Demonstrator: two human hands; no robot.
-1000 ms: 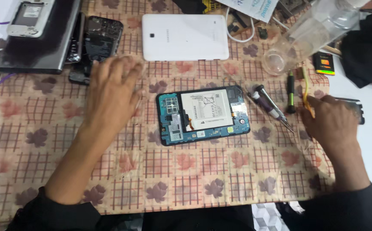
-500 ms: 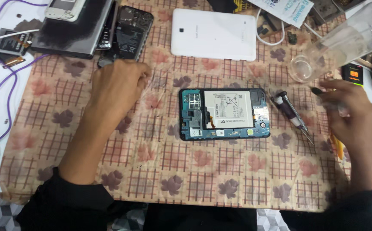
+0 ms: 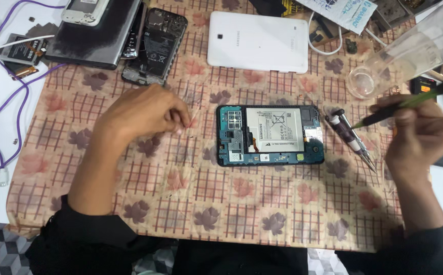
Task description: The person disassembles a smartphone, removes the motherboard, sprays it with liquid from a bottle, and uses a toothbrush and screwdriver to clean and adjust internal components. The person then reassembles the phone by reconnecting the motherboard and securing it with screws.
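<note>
Right hand (image 3: pixel 423 135) fingers grip screwdriver (image 3: pixel 402 105); left hand (image 3: pixel 142 114) curled

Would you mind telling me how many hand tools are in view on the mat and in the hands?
2: a green-handled tool held in the right hand, and a screwdriver lying on the mat right of the opened tablet. Others may be hidden in the clutter.

Even, bright overhead light leaves only soft shadows; the right hand (image 3: pixel 420 135) is motion-blurred, and the clear plastic bottle (image 3: pixel 410 51) shows mild glare.
</note>
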